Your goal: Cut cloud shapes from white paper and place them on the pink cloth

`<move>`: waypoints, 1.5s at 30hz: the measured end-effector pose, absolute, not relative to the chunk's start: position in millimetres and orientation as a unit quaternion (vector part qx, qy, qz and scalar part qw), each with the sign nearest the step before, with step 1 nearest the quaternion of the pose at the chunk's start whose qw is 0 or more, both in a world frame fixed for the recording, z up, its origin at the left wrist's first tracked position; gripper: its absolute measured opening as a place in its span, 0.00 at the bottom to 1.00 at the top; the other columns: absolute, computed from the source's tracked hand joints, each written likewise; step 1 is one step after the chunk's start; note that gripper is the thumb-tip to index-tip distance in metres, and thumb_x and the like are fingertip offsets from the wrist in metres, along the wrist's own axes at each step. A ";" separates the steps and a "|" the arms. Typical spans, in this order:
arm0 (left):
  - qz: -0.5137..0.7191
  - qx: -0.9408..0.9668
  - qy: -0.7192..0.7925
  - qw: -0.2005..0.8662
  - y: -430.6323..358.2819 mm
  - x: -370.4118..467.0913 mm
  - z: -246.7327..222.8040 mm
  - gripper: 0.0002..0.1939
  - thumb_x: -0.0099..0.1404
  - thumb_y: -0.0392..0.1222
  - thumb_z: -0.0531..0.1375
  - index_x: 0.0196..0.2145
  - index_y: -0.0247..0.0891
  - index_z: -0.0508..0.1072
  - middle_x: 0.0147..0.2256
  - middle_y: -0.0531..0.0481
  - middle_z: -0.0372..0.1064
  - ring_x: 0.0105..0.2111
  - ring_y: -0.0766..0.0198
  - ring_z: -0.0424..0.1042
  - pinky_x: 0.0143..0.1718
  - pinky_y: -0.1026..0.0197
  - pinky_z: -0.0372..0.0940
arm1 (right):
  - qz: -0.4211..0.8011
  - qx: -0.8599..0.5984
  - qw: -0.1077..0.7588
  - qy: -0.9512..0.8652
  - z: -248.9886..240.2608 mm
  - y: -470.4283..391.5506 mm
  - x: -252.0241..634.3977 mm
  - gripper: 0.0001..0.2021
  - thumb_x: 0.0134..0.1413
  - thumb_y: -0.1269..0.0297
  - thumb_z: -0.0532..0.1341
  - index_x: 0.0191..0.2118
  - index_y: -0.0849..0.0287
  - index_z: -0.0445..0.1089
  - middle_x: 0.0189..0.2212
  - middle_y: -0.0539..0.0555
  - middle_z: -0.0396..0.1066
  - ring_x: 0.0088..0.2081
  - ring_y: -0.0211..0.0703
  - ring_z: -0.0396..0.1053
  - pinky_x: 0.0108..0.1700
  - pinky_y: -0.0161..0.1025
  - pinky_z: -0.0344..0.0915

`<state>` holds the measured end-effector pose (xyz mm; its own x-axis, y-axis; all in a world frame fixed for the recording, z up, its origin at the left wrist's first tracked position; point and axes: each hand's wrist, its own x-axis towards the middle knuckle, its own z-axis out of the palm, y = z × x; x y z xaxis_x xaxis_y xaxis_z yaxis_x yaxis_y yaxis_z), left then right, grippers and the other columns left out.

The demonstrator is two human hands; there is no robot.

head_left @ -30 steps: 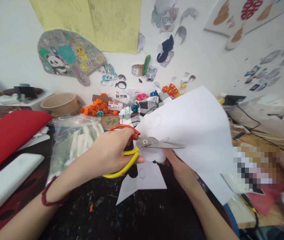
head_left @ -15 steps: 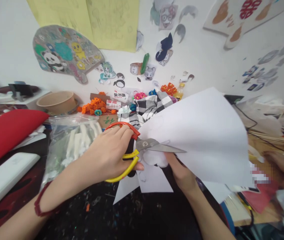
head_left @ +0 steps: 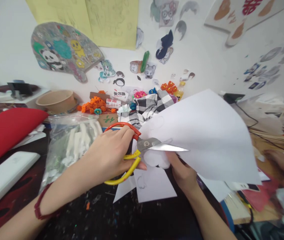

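Note:
My left hand (head_left: 113, 151) is closed on a pair of scissors (head_left: 157, 145) with one red and one yellow handle. Their blades point right, nearly together, across the near side of a white sheet of paper (head_left: 212, 133). Pinched between the fingers of my right hand (head_left: 183, 171) is the sheet's lower edge, just below the blade tips. Faint pencil outlines show on the paper. Under the blades hangs a partly cut flap (head_left: 154, 186) with a curved edge above it.
A clear bag of pale sticks (head_left: 74, 143) lies left, beside a white box (head_left: 7, 180) and a red object (head_left: 12, 133). Orange flowers (head_left: 95, 105) and checked cloth (head_left: 147, 106) stand behind. At right, another person's hand (head_left: 282, 163) is near red paper (head_left: 260, 196).
My left hand and the scissors have shifted slightly right, and the upper blade now catches the light. The paper flap below has swung down and right a little.

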<state>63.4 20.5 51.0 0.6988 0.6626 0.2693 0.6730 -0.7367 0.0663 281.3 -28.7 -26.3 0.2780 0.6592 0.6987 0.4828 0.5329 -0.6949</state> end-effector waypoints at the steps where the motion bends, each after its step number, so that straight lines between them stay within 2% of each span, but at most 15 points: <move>1: -0.138 -0.921 -0.363 0.011 20.9 62.9 51.5 0.30 0.58 0.71 0.58 0.37 0.39 0.63 0.34 0.47 0.68 0.33 0.52 0.70 0.30 0.56 0.58 | 0.068 -0.479 0.640 -0.597 -26.4 -28.6 281.2 0.13 0.56 0.64 0.66 0.48 0.53 0.77 0.50 0.52 0.77 0.59 0.56 0.68 0.67 0.54 0.58; 5: -0.128 -0.913 -0.382 -0.060 23.2 60.1 53.8 0.30 0.55 0.71 0.61 0.36 0.40 0.64 0.33 0.50 0.70 0.32 0.55 0.70 0.27 0.58 0.56 | 0.054 -0.491 0.609 -0.621 -22.9 -31.5 284.8 0.13 0.55 0.63 0.67 0.47 0.52 0.78 0.47 0.52 0.79 0.59 0.56 0.68 0.66 0.55 0.59; 9: -0.113 -0.896 -0.409 -0.134 24.8 58.2 57.1 0.28 0.52 0.66 0.66 0.37 0.41 0.66 0.33 0.53 0.71 0.30 0.58 0.70 0.27 0.60 0.56 | 0.047 -0.483 0.581 -0.654 -19.8 -34.5 289.2 0.13 0.55 0.64 0.67 0.47 0.49 0.78 0.44 0.50 0.80 0.55 0.54 0.72 0.64 0.54 0.64; 14: -0.119 -0.896 -0.390 -0.177 27.1 55.4 58.3 0.26 0.51 0.63 0.67 0.35 0.42 0.67 0.30 0.56 0.70 0.25 0.63 0.68 0.25 0.62 0.55 | 0.007 -0.460 0.576 -0.676 -20.5 -32.8 291.1 0.14 0.54 0.66 0.68 0.47 0.47 0.78 0.44 0.47 0.80 0.47 0.51 0.77 0.57 0.47 0.71; 17: -0.121 -0.895 -0.383 -0.192 28.2 53.8 57.3 0.24 0.52 0.62 0.67 0.36 0.42 0.68 0.30 0.56 0.71 0.25 0.64 0.68 0.25 0.63 0.55 | 0.000 -0.467 0.568 -0.678 -19.5 -32.3 291.1 0.13 0.54 0.64 0.68 0.46 0.48 0.78 0.44 0.47 0.80 0.46 0.53 0.78 0.56 0.47 0.73; 24: -0.108 -0.893 -0.395 -0.185 26.7 54.7 59.2 0.19 0.55 0.58 0.65 0.33 0.42 0.67 0.29 0.56 0.72 0.26 0.64 0.69 0.24 0.63 0.52 | 0.032 -0.472 0.567 -0.674 -14.7 -34.1 291.1 0.11 0.53 0.64 0.68 0.44 0.47 0.79 0.43 0.48 0.80 0.55 0.53 0.72 0.62 0.49 0.68; 27: -0.099 -0.898 -0.399 -0.161 26.9 54.8 59.6 0.21 0.54 0.61 0.65 0.32 0.42 0.67 0.28 0.55 0.71 0.26 0.62 0.69 0.24 0.62 0.51 | 0.062 -0.477 0.578 -0.660 -22.0 -33.2 293.6 0.11 0.54 0.63 0.68 0.45 0.48 0.78 0.44 0.48 0.80 0.57 0.51 0.71 0.63 0.49 0.66; 34: -0.099 -0.910 -0.393 -0.090 25.1 52.2 58.3 0.29 0.51 0.71 0.63 0.33 0.43 0.64 0.28 0.54 0.70 0.27 0.58 0.69 0.24 0.60 0.50 | 0.061 -0.471 0.584 -0.658 -32.1 -33.7 297.6 0.08 0.53 0.63 0.68 0.41 0.50 0.80 0.38 0.49 0.81 0.48 0.51 0.77 0.56 0.47 0.73; 41: -0.105 -0.912 -0.386 -0.086 25.1 52.1 56.7 0.28 0.53 0.71 0.62 0.33 0.43 0.63 0.29 0.54 0.70 0.28 0.58 0.70 0.25 0.60 0.50 | 0.073 -0.479 0.586 -0.649 -26.7 -34.0 295.7 0.08 0.52 0.58 0.69 0.39 0.48 0.80 0.35 0.49 0.81 0.46 0.54 0.77 0.49 0.48 0.77; 45: -0.094 -0.912 -0.388 -0.098 25.0 52.6 57.6 0.27 0.55 0.70 0.61 0.33 0.43 0.63 0.29 0.55 0.71 0.28 0.58 0.70 0.25 0.60 0.50 | 0.068 -0.473 0.580 -0.660 -26.3 -33.6 296.0 0.07 0.53 0.59 0.68 0.39 0.49 0.80 0.37 0.49 0.81 0.50 0.56 0.75 0.51 0.49 0.76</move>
